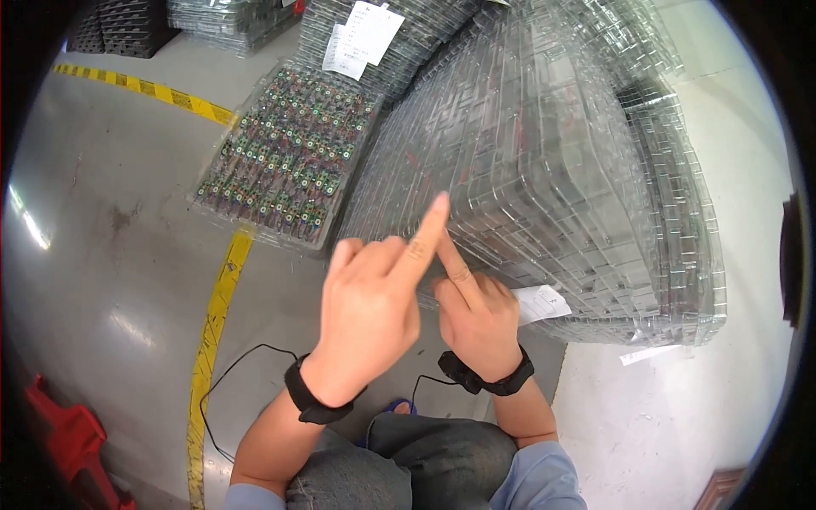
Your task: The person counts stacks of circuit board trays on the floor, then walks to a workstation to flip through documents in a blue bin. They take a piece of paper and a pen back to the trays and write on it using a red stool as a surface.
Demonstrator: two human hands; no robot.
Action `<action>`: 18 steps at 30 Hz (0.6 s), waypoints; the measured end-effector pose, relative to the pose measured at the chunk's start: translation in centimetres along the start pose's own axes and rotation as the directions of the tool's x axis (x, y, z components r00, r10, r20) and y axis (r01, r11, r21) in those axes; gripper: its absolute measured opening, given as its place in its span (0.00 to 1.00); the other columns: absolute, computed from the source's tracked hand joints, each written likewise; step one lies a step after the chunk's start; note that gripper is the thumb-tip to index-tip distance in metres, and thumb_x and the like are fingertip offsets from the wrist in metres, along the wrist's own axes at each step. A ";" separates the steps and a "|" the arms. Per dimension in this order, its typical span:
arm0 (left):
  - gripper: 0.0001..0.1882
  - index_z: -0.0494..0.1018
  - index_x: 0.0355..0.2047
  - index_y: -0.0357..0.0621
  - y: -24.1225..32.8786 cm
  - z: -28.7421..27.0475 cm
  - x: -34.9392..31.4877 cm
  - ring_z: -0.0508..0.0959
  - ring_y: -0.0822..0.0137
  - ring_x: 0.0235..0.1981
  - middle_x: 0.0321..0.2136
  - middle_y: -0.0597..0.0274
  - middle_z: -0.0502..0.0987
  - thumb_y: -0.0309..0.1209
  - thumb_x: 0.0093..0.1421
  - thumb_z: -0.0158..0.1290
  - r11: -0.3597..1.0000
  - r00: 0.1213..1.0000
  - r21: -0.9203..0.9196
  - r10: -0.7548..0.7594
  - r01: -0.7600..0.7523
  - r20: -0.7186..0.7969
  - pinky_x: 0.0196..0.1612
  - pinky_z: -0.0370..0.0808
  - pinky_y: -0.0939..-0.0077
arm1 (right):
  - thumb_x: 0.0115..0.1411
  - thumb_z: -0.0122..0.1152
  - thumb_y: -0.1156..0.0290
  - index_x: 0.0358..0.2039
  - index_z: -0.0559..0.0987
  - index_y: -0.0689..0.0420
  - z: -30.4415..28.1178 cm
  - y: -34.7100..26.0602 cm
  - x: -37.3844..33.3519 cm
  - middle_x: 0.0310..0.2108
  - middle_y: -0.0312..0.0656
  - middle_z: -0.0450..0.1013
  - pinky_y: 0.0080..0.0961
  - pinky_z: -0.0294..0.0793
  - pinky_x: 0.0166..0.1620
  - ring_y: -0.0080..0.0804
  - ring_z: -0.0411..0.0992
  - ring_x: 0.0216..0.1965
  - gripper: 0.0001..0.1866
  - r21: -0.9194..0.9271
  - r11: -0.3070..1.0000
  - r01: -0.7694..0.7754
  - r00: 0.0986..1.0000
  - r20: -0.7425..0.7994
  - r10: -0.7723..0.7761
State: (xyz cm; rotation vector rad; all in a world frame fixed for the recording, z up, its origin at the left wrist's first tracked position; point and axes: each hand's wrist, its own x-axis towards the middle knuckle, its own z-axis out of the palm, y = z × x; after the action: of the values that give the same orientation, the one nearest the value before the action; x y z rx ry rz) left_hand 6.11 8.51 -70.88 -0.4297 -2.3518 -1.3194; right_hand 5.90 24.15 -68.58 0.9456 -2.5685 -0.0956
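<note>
My left hand (370, 297) is raised before a tall stack of clear plastic trays (527, 161), its index finger stretched out and the other fingers curled. Just to its right, my right hand (482, 323) also has the index finger extended, and that fingertip passes behind the left finger. Nothing shows in either hand. Both fingers point toward the stack's near side; whether they touch it I cannot tell. Black bands (314, 395) circle both wrists, with a thin black cable trailing from them.
Left of the stack lies a clear tray filled with small green circuit boards (280, 161). Papers (365, 38) rest on trays behind it. Yellow tape (217, 331) marks the grey floor. A red plastic object (72, 433) stands lower left. A white wall (629, 416) rises at right.
</note>
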 end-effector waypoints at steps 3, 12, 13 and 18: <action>0.40 0.56 0.60 0.42 0.6 0.1 0.2 0.67 0.61 0.21 0.18 0.61 0.65 0.12 0.42 0.43 1.000 1.000 0.008 0.026 -0.026 0.009 0.32 0.60 0.73 | 0.43 0.55 0.77 0.16 0.66 0.54 0.1 0.1 -0.1 0.55 0.31 0.65 0.16 0.65 0.22 0.20 0.60 0.16 0.06 -0.016 1.000 0.020 1.000 -0.014 -0.020; 0.41 0.56 0.60 0.42 0.8 0.2 0.0 0.66 0.61 0.21 0.18 0.60 0.66 0.12 0.41 0.44 1.000 0.999 -0.004 -0.019 0.019 0.045 0.32 0.60 0.73 | 0.43 0.55 0.76 0.15 0.66 0.55 -3.8 0.3 0.4 0.55 0.34 0.65 0.16 0.64 0.22 0.20 0.60 0.16 0.07 0.099 0.994 0.053 0.997 -0.058 -0.047; 0.41 0.56 0.60 0.42 0.8 0.2 0.0 0.67 0.61 0.21 0.18 0.60 0.66 0.12 0.41 0.44 1.000 0.998 -0.014 -0.025 0.026 0.055 0.32 0.60 0.73 | 0.43 0.55 0.76 0.16 0.66 0.55 -3.7 0.5 0.7 0.55 0.34 0.66 0.16 0.64 0.22 0.20 0.60 0.16 0.07 0.057 0.998 0.033 0.996 -0.079 -0.029; 0.40 0.56 0.60 0.42 0.7 -0.4 0.3 0.66 0.62 0.21 0.17 0.61 0.65 0.12 0.41 0.44 1.000 0.999 0.027 0.008 -0.009 0.051 0.32 0.60 0.74 | 0.43 0.56 0.76 0.17 0.68 0.55 -3.2 0.6 0.9 0.55 0.32 0.65 0.16 0.63 0.21 0.20 0.59 0.16 0.06 -0.056 0.998 -0.026 0.995 -0.093 0.021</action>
State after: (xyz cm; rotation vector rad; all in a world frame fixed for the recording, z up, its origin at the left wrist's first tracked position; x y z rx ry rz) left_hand 6.29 8.56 -70.02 -0.4702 -2.4043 -1.2853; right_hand 6.10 24.27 -65.20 0.8783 -2.4782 -0.1152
